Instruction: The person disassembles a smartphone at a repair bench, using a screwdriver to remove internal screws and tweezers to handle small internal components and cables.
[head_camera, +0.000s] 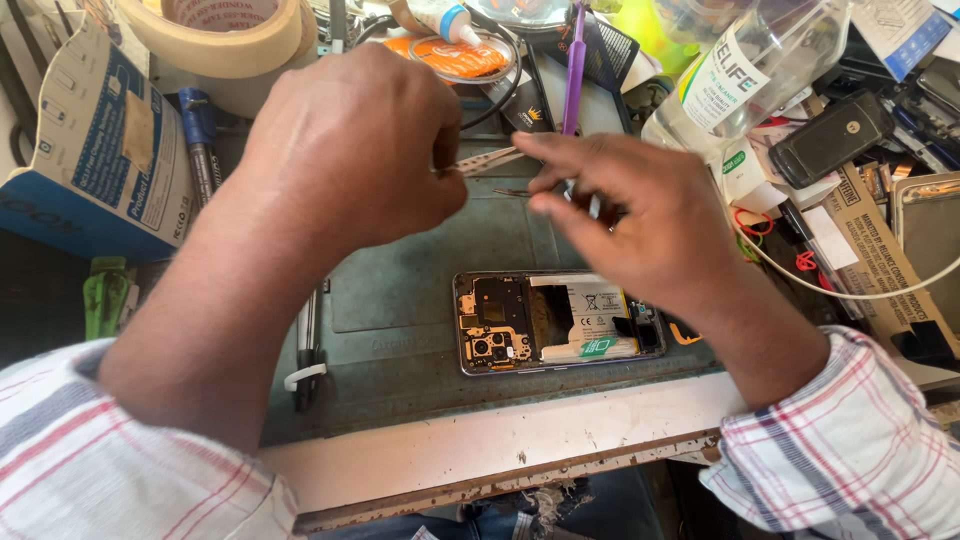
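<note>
1. Head view, hands. The left hand (345, 150) is closed in a pinch on a pair of slim tweezers (490, 160), whose shaft points toward 3 o'clock. The right hand (640, 220) sits at 3 o'clock of the left, fingers loosely spread and curled downward; whether it grips anything cannot be told, since its fingertips cover the spot.

2. Head view, work item. An opened smartphone (560, 322), back cover off, lies flat on the green work mat (400, 290) at 6 o'clock of the right hand, well clear of both hands. Circuit board, camera modules and battery face up, which judged from the layout keeps the internals accessible.

3. Head view, surroundings. A purple plastic pry tool (574, 60) stands at 12 o'clock of the hands. A roll of masking tape (215, 35) lies at 11 o'clock, a blue carton (95, 150) at 9 o'clock, a clear liquid bottle (740, 75) at 2 o'clock and a black phone (830, 135) beyond it.

4. Hidden or unclear. The tweezer tips and any small part between the hands are covered by the right fingers. The phone's right end is partly masked by the right wrist. The bench (520, 440) edge is chipped; clutter at the top is cut off by the frame.
</note>
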